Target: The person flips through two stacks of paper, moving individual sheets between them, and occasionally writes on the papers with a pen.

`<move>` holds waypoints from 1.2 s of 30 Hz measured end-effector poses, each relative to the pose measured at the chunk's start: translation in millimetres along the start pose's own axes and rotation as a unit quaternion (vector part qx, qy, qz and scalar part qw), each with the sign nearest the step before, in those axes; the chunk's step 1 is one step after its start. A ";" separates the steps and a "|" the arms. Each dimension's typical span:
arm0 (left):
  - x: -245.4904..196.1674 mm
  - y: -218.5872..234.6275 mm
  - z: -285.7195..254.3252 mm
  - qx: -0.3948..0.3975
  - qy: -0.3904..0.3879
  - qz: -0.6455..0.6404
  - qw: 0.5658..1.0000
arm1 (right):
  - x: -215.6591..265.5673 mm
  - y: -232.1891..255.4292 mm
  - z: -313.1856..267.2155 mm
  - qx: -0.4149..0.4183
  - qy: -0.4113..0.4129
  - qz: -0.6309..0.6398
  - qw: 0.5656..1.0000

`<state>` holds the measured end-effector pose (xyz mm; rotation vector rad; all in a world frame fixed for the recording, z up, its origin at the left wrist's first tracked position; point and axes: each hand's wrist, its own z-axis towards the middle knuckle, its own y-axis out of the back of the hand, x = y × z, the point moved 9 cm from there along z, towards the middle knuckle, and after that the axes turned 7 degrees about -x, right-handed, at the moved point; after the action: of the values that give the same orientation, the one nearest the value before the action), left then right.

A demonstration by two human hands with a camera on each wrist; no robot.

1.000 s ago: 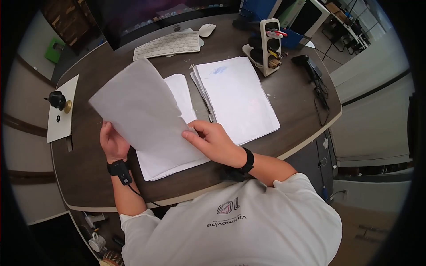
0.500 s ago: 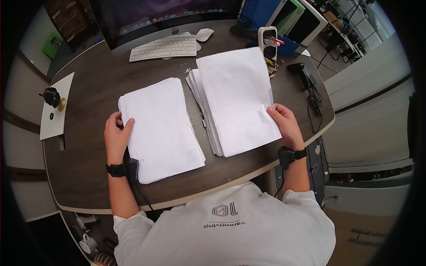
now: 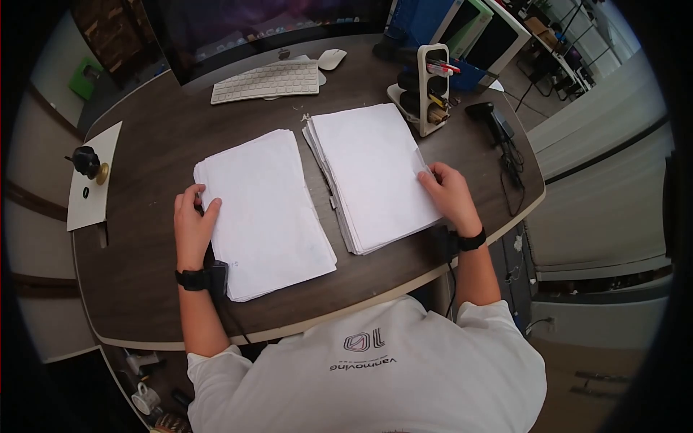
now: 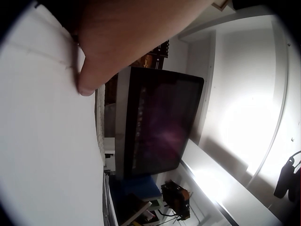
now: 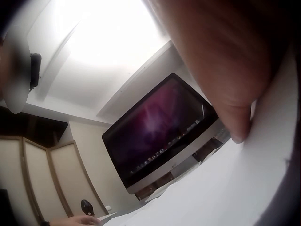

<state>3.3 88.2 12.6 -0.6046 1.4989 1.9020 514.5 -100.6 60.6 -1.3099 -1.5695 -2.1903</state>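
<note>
Two stacks of white paper lie side by side on the dark desk. In the head view my left hand (image 3: 193, 227) rests at the outer edge of the left stack (image 3: 263, 209), thumb on the top sheet and fingers along the side. My right hand (image 3: 449, 193) is at the outer edge of the right stack (image 3: 368, 173); its thumb lies over the top sheet (image 3: 375, 155) and the fingers curl at the margin, pinching it. Both wrist views show a thumb against white paper, the left thumb (image 4: 87, 89) and the right thumb (image 5: 237, 125).
Behind the papers stand a white keyboard (image 3: 266, 81), a mouse (image 3: 332, 58) and a monitor (image 3: 267, 36). A white pen holder (image 3: 433, 90) is just beyond the right stack. To the right lies a black device with a coiled cable (image 3: 498, 130). A white board (image 3: 97, 177) sits at the left edge.
A sheet held up over the left stack by both hands moved right in my right hand and now lies on the right stack, covering the blue scribble. My left hand went to the left stack's edge.
</note>
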 end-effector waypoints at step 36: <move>-17.0 0.5 -6.9 0.018 -0.065 -0.004 0.998 | 141.6 -131.5 -142.2 0.166 0.235 -0.051 0.956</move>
<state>14.6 78.0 23.0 -0.4596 1.4424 1.8669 274.8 -110.1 59.1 -0.5696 -1.7246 -1.9752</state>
